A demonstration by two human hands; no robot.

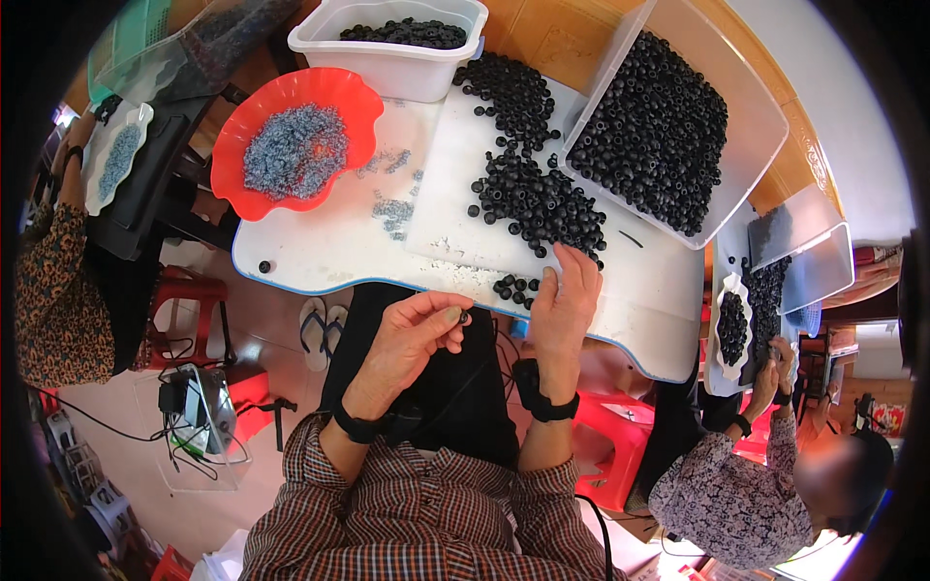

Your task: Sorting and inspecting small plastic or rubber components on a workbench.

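Observation:
My left hand (412, 339), at the near edge of the white table, pinches a small round black piece (465, 318) between thumb and fingertips. Farther right, my right hand (570, 298) is over the table edge with its fingers stretched out and the thumb apart; nothing shows in it. Next to its thumb lies a small group of round black pieces (513, 289). Just beyond its fingertips spreads a larger loose pile of the same black pieces (538, 198), some showing a hole in the middle.
A red scalloped basin (363, 92) holds small clear-grey parts. Behind stand a white tub (387, 70) and a tilted clear bin (746, 179), both with black pieces. One black piece (264, 266) lies alone at left. People work at tables on both sides; a red stool (610, 445) is at right.

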